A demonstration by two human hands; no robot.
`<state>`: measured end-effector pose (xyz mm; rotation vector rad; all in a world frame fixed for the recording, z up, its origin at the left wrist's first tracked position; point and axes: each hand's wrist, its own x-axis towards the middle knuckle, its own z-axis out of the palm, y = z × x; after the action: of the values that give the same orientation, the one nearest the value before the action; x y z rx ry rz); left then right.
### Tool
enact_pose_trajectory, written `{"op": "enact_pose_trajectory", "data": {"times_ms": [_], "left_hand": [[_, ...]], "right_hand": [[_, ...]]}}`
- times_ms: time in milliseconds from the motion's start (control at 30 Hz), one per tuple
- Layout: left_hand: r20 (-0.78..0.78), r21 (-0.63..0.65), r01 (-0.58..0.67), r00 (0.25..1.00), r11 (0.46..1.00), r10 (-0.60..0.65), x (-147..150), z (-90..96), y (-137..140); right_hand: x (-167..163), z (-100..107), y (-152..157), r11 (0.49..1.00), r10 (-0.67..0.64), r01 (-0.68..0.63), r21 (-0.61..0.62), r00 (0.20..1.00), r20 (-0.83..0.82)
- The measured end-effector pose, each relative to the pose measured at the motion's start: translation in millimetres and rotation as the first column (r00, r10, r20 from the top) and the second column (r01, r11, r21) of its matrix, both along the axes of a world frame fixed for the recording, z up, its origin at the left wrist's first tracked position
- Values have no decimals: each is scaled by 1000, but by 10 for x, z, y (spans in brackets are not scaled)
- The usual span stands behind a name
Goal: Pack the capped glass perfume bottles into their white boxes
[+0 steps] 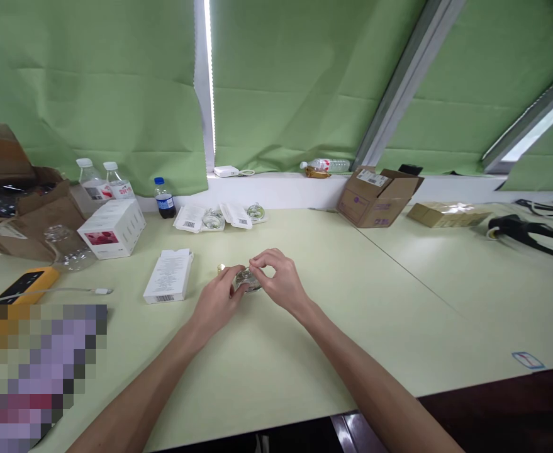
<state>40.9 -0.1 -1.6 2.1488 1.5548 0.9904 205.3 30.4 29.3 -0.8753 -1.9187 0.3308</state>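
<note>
A small round clear glass bottle [248,281] lies on the table between my hands. My left hand [220,296] is closed around its left side, fingers and thumb gripping the edge. At the bottle's upper right, my right hand [280,280] makes a pinch with thumb and forefinger. What sits between those fingertips is too small to make out. Just beyond my left fingers is a small gold-coloured piece [221,268], partly hidden. To the left, a white printed carton [168,275] lies flat on the table.
Farther back are white cartons [236,215] with similar round bottles [213,219], a dark-filled blue-capped bottle [165,200] and a white box [112,229]. An open cardboard box [375,198] stands back right. A yellow device [31,284] with a white cable [75,290] lies left.
</note>
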Motion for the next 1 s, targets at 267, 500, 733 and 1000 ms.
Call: {"op": "enact_pose_trajectory", "data": {"times_ms": [267, 500, 733, 1000], "left_hand": [[0, 10, 24, 1000, 1000, -24, 2, -3, -5], [-14, 12, 18, 1000, 1000, -18, 2, -2, -2], [-17, 1, 11, 1000, 1000, -11, 4, -9, 3], [-21, -2, 14, 1000, 1000, -15, 6, -4, -4]], "right_hand": [[-44, -83, 60, 997, -78, 78, 3, 997, -16], [-18, -29, 5, 1000, -1, 2, 28, 1000, -28], [6, 1, 24, 1000, 8, -8, 20, 1000, 18], [-47, -61, 60, 998, -51, 51, 44, 999, -6]]}}
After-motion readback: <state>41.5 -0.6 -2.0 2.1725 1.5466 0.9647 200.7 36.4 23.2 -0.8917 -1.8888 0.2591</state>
